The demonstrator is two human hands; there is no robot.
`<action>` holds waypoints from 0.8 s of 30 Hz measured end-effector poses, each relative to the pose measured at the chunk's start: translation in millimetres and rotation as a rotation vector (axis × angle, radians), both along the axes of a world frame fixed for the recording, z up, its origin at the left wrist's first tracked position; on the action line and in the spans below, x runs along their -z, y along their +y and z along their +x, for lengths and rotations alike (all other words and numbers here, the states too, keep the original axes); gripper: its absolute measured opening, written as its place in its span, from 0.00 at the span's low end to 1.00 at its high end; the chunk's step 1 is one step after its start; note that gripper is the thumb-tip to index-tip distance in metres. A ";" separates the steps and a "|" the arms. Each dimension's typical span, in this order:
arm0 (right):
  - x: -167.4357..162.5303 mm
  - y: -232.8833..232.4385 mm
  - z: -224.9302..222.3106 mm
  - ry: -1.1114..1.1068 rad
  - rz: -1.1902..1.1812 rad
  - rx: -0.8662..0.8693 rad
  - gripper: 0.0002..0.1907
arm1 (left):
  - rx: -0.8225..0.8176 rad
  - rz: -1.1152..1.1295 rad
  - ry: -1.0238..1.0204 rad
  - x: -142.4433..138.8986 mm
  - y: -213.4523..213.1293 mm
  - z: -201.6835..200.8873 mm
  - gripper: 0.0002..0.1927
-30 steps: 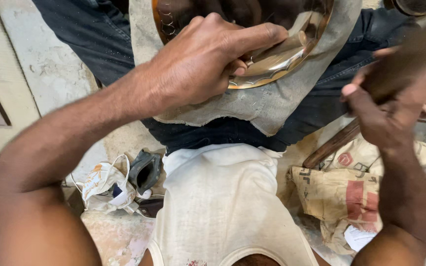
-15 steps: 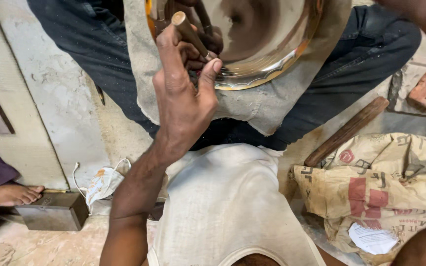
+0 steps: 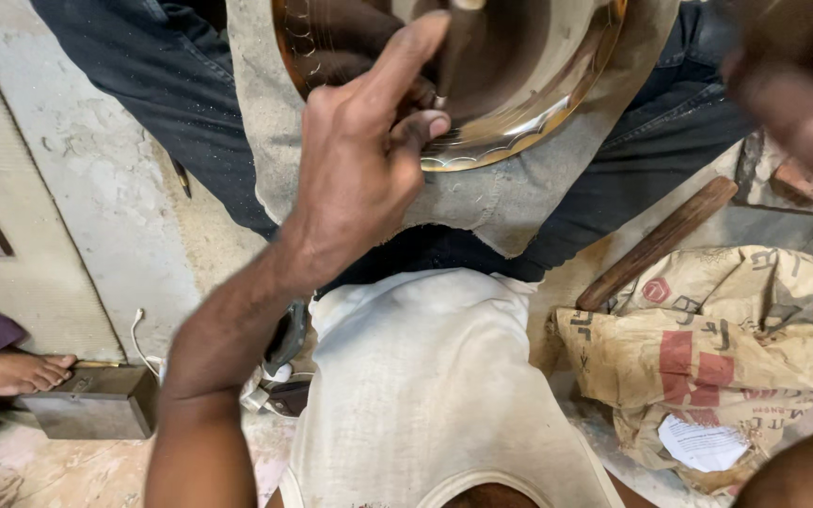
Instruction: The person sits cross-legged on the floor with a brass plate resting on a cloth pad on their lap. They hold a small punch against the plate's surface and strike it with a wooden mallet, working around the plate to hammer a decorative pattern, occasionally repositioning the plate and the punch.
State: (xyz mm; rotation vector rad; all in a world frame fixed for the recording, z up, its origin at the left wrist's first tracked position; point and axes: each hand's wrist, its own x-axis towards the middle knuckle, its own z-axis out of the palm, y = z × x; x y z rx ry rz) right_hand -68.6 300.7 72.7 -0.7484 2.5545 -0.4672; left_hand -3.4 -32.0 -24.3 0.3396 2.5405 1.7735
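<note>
A round brass plate (image 3: 557,85) with an engraved rim lies on a grey cloth (image 3: 482,202) spread over my lap. My left hand (image 3: 359,160) is over the plate's near edge. Its thumb and fingers pinch a thin dark punch (image 3: 458,47) that stands with its tip on the metal. My right hand (image 3: 792,103) is a blur at the upper right, raised above the plate's right side; what it holds cannot be made out. My right forearm (image 3: 802,470) crosses the bottom right corner.
A wooden stick (image 3: 656,245) lies on the floor beside a crumpled printed sack (image 3: 726,348) on the right. At the left are a metal block (image 3: 96,404) and another person's bare foot (image 3: 16,372). A pencil (image 3: 181,179) lies by my left leg.
My left hand went from lying flat over the plate to pinching the punch upright on it. My right hand left the view, then came back as a blur at the upper right.
</note>
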 end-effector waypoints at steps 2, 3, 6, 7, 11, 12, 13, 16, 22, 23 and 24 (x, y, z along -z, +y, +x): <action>-4.7 -1.1 11.9 0.053 -0.030 0.002 0.21 | 0.081 -0.017 -0.017 -2.7 -3.2 -5.7 0.29; -4.6 -1.5 18.8 0.075 -0.039 0.014 0.21 | 0.120 0.010 0.055 -4.2 -3.2 -10.0 0.29; 2.7 -1.4 52.4 0.118 0.131 0.252 0.22 | 0.247 0.042 0.170 -10.9 -3.8 -23.0 0.31; 11.1 1.0 58.0 0.088 -0.011 0.264 0.22 | 0.300 0.020 0.158 -13.0 -5.2 -29.3 0.33; 48.3 14.0 98.5 0.134 -0.150 0.252 0.17 | 0.508 -0.050 0.106 -23.9 -11.3 -44.7 0.28; 58.1 16.1 111.7 0.195 -0.083 0.237 0.16 | 0.527 -0.079 0.132 -25.9 -10.9 -47.4 0.29; 69.7 16.6 123.3 0.180 -0.230 0.314 0.17 | 0.548 -0.111 0.162 -27.6 -9.5 -51.0 0.30; 91.0 21.6 150.1 0.101 -0.418 0.508 0.19 | 0.630 -0.129 0.059 -30.7 -6.2 -59.0 0.31; 108.6 10.6 171.3 0.130 -0.491 0.586 0.20 | 0.724 -0.187 0.064 -34.4 -5.2 -65.4 0.29; 109.2 8.7 171.0 0.176 -0.378 0.529 0.21 | 0.743 -0.187 0.037 -34.7 -5.5 -66.2 0.30; 109.1 7.6 169.4 0.230 -0.268 0.471 0.23 | 0.749 -0.171 0.040 -34.4 -5.8 -67.8 0.29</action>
